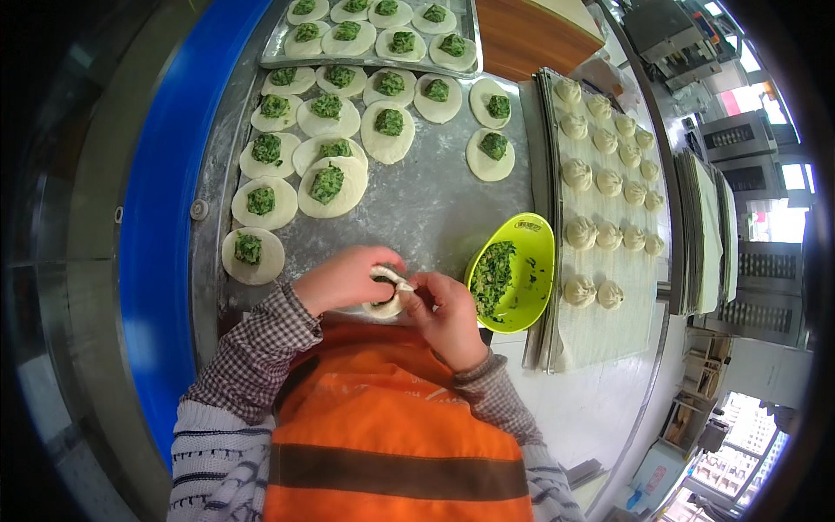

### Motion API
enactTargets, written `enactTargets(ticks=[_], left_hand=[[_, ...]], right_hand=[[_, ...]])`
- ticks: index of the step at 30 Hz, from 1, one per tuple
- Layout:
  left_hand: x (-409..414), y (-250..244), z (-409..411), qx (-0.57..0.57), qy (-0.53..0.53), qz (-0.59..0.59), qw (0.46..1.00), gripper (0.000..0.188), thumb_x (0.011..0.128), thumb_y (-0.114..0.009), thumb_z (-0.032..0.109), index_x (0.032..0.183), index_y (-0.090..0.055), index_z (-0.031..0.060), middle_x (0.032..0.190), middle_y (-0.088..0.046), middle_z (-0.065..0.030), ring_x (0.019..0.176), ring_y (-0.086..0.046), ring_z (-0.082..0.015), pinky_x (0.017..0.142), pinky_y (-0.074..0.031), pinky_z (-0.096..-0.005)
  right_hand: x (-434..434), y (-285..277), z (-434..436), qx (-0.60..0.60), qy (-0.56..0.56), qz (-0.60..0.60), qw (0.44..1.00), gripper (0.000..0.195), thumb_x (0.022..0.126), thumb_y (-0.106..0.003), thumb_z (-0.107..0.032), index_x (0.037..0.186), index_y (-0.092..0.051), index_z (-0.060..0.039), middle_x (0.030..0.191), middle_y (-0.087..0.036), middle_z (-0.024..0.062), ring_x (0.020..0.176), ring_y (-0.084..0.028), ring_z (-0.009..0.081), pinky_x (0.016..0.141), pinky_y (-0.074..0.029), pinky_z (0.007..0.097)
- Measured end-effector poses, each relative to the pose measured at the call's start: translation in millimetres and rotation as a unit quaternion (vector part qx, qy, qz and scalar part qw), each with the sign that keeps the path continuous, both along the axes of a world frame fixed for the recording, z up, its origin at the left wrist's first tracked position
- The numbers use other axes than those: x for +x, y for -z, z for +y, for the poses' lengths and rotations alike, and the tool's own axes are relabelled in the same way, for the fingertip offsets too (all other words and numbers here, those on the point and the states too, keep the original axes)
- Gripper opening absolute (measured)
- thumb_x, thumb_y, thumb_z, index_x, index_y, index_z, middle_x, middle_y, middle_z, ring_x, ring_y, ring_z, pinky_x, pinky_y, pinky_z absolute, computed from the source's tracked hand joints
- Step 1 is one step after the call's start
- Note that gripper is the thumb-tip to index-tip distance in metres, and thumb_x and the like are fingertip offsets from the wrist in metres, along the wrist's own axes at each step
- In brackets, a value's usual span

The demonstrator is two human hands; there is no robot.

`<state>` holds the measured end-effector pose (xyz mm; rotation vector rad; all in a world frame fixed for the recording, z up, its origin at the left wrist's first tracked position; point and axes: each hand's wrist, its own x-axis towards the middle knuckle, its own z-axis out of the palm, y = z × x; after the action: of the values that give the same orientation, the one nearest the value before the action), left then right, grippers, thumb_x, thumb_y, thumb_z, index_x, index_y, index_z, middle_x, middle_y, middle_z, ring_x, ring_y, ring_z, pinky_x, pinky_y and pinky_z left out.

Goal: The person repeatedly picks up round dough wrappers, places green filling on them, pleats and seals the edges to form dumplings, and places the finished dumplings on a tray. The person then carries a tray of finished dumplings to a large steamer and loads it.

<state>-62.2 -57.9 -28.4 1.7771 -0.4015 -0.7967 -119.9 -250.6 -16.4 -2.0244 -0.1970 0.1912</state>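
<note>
Between my hands is a dough wrapper (383, 308) with green filling, partly gathered around it. My left hand (349, 277) cups the wrapper from the left, its fingers curled over the far side. At the right edge, my right hand (447, 313) pinches a fold of the dough between thumb and fingers. Just right of that hand stands a lime-green plastic bowl (531, 293), tilted, with chopped green filling (494, 277) along its left side. Flat dough rounds topped with filling, such as the nearest one (271, 258), lie on the floured metal worktop (430, 196).
A metal tray (372, 57) of filled rounds lies at the far end. On the right, pleated buns (578, 175) stand in rows on a cloth-lined tray (600, 339). A blue panel (156, 215) borders the worktop's left. Two filled rounds (490, 154) lie beyond the bowl.
</note>
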Motion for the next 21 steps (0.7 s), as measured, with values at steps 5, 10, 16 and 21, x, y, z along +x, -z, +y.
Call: enactTargets(ticks=[5, 10, 16, 21], left_hand=[[-21.5, -10.0, -4.5, -0.250, -0.181, 0.404, 0.861, 0.028, 0.090, -0.055, 0.013, 0.116, -0.056, 0.0035, 0.103, -0.062, -0.0040, 0.090, -0.061, -0.0131, 0.071, -0.053, -0.0281], [-30.2, -4.0, -10.1, -0.067, -0.140, 0.099, 0.983, 0.029, 0.090, -0.045, 0.008, 0.116, -0.055, 0.0011, 0.098, -0.062, -0.0048, 0.086, -0.060, -0.0109, 0.067, -0.053, -0.0264], [-18.7, -6.0, -5.4, -0.005, -0.054, 0.102, 0.993, 0.033, 0.088, -0.043, 0.007, 0.118, -0.055, 0.0003, 0.101, -0.062, -0.0059, 0.092, -0.058, -0.0134, 0.081, -0.049, -0.0269], [-19.7, 1.2, -6.7, -0.156, -0.093, 0.206, 0.961, 0.035, 0.095, -0.046, 0.018, 0.124, -0.051, 0.0000, 0.109, -0.060, -0.0083, 0.103, -0.057, -0.0160, 0.084, -0.049, -0.0313]], right_hand=[[-5.3, 1.6, 5.5, 0.265, 0.102, 0.130, 0.950, 0.011, 0.088, -0.063, -0.004, 0.095, -0.058, 0.0022, 0.071, -0.057, 0.0044, 0.063, -0.057, 0.0051, 0.058, -0.048, 0.0204], [2.6, -4.9, 4.1, 0.021, 0.016, -0.036, 0.999, 0.016, 0.082, -0.065, -0.003, 0.096, -0.058, -0.0001, 0.075, -0.061, 0.0126, 0.065, -0.062, 0.0236, 0.058, -0.049, 0.0328], [-5.8, -2.5, 6.9, -0.004, 0.021, -0.099, 0.995, 0.021, 0.079, -0.065, -0.003, 0.098, -0.058, -0.0008, 0.079, -0.061, 0.0170, 0.070, -0.061, 0.0345, 0.061, -0.048, 0.0397], [-6.6, 11.2, 3.3, 0.086, 0.049, 0.018, 0.995, 0.021, 0.084, -0.066, -0.004, 0.102, -0.057, 0.0030, 0.080, -0.064, 0.0092, 0.066, -0.061, 0.0172, 0.057, -0.049, 0.0280]])
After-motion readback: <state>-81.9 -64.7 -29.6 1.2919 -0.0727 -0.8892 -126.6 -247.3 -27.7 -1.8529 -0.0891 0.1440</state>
